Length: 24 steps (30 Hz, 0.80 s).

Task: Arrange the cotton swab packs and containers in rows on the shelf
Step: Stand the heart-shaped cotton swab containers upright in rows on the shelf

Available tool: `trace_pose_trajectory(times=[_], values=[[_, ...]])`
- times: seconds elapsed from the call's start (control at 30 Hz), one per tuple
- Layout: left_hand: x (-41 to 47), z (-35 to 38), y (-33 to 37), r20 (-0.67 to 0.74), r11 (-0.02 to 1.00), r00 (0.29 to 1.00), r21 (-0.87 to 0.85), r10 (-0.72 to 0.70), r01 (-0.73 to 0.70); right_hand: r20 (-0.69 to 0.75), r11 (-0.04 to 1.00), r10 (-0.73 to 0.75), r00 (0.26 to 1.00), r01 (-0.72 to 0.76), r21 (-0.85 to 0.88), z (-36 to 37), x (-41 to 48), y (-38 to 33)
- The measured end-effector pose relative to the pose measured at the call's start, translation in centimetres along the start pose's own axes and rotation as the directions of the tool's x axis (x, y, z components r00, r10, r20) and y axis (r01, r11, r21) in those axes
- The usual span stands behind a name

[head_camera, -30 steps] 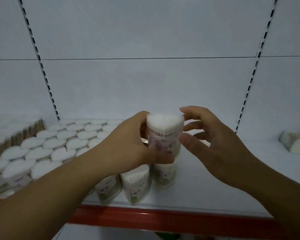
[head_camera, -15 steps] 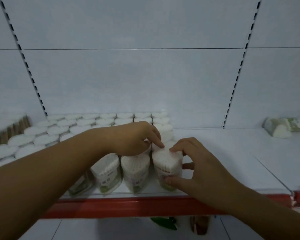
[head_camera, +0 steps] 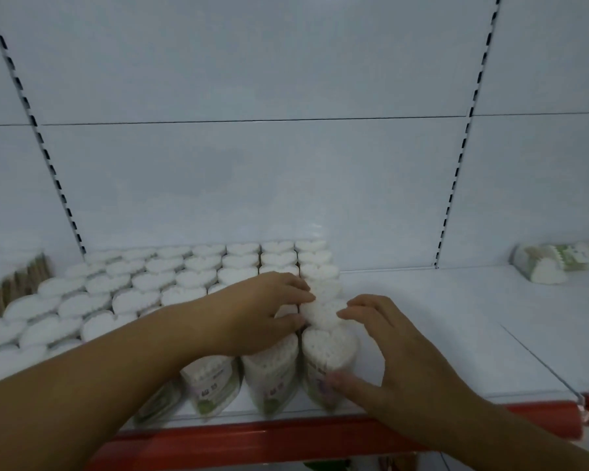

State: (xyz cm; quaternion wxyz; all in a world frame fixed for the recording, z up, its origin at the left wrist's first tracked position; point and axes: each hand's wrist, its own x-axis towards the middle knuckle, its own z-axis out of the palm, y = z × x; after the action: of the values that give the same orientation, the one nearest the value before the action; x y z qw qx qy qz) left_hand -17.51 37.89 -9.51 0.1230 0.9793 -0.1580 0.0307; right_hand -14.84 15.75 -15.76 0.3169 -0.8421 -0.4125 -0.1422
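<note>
Heart-shaped cotton swab containers (head_camera: pixel 198 277) with white tops stand in several rows on the left half of the white shelf (head_camera: pixel 439 317). The front container (head_camera: pixel 327 351) of the rightmost row stands near the shelf edge. My right hand (head_camera: pixel 395 355) cups it, thumb on its front lower side and fingers behind its top. My left hand (head_camera: pixel 259 314) lies over the neighbouring row, its fingertips touching the second container (head_camera: pixel 320 314) of the rightmost row. The hands hide parts of nearby containers.
A red strip (head_camera: pixel 252 440) runs along the shelf's front edge. Swab packs (head_camera: pixel 551 266) lie on their sides at the back right. Packs with wooden sticks (head_camera: pixel 17 283) stand at the far left. White back panels with slotted rails (head_camera: pixel 456 171) rise behind.
A second ago both hands held one container up above the shelf. It now stands at the front of the rightmost row, and both hands have come down with it.
</note>
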Motion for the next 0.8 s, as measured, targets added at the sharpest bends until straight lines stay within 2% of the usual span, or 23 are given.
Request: trace_pose_trajectory(times=[0.2, 0.33, 0.5, 0.67, 0.8], values=[[2.3, -1.2, 0.5, -0.008, 0.999, 1.0, 0.037, 0.004, -0.004, 0.012, 0.997, 0.009, 1.0, -0.008, -0.075, -2.0, 0.6, 1.3], [5.5, -1.0, 0.9, -0.017, 0.998, 0.998, 0.037, 0.053, -0.053, 0.003, 0.981, 0.063, 0.998, -0.062, -0.182, -4.5, 1.5, 5.9], [10.3, -0.3, 4.1, 0.025, 0.984, 0.988, 0.088, 0.153, -0.154, -0.054, 0.924, 0.295, 0.954, -0.299, -0.239, -8.6, 0.3, 13.8], [17.1, 0.9, 10.7, 0.113, 0.96, 0.965, 0.127, 0.237, -0.251, -0.096, 0.867, 0.399, 0.912, -0.409, -0.285, -13.8, -3.9, 21.6], [23.9, 4.6, 17.7, 0.095, 0.941, 0.941, 0.076, 0.324, -0.331, -0.204, 0.796, 0.505, 0.839, -0.544, -0.266, -19.3, -6.6, 29.5]])
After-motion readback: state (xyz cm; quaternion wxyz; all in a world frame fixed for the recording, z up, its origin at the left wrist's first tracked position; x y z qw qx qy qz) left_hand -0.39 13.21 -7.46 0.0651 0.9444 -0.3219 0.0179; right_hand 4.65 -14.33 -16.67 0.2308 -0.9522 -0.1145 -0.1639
